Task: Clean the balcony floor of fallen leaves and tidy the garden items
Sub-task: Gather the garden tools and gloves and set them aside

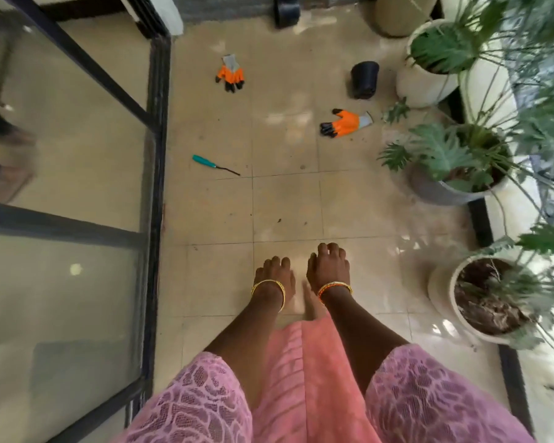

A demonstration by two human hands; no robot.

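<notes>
On tiled floor, two gloves (pixel 230 73) (pixel 346 123), maybe two black pots (pixel 364 79) (pixel 287 11)

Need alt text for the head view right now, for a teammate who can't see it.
A person's left hand and right hand hang empty over a tiled balcony floor. Ahead lie two orange gloves, a teal-handled tool and a tipped black pot; potted plants line the right edge.

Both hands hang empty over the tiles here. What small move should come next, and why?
Probably reach the left hand forward to the teal-handled thin metal tool: it is the loose item lying nearest on the beige tiled floor. The right hand is also free; two orange-and-black gardening gloves lie farther off.
</notes>
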